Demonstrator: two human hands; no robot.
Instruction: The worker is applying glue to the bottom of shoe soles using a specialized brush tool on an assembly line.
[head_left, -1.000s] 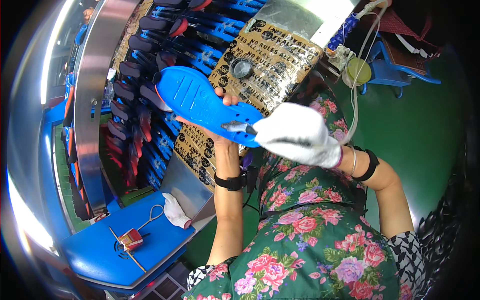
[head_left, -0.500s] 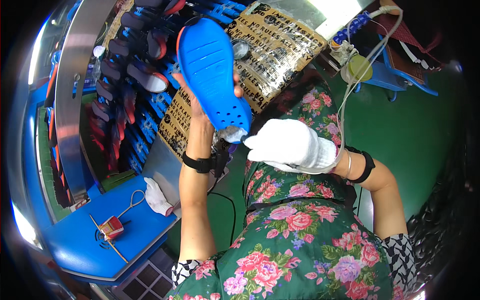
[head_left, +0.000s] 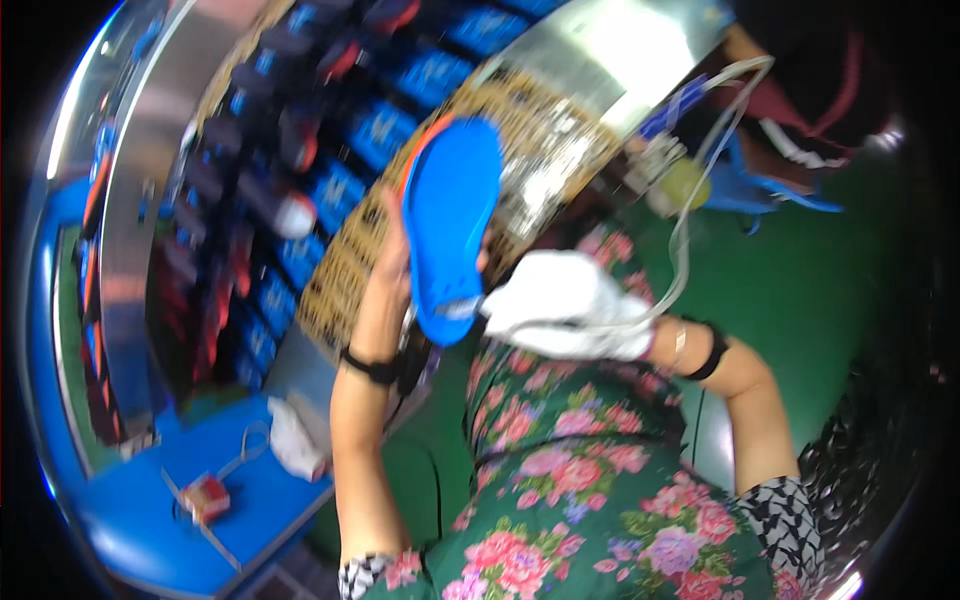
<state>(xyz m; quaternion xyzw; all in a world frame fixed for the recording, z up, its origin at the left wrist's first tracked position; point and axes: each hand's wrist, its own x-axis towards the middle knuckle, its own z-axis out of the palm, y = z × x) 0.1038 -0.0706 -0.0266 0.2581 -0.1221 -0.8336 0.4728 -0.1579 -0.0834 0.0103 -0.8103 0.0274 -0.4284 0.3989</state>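
My bare left hand grips a bright blue insole with an orange edge, its fingers wrapped round the underside and sides. The insole is held up in front of me, toe end away, heel end toward me. A pale grey patch shows at the heel. My right hand, in a white knitted glove, is closed beside that heel, with a small dark tip at its fingers. What it holds is hidden by the glove. A white hose runs to this hand and along the glove.
Racks with several dark and red insoles stand at the left. A board covered in printed tape lies beyond my hands. A red box and a white glove lie on a blue surface. A yellow-green round thing is at right.
The insole has come nearer to me and tilted, so its heel is lower in the picture. Both hands stay at it. The whole view has shifted and is blurred.
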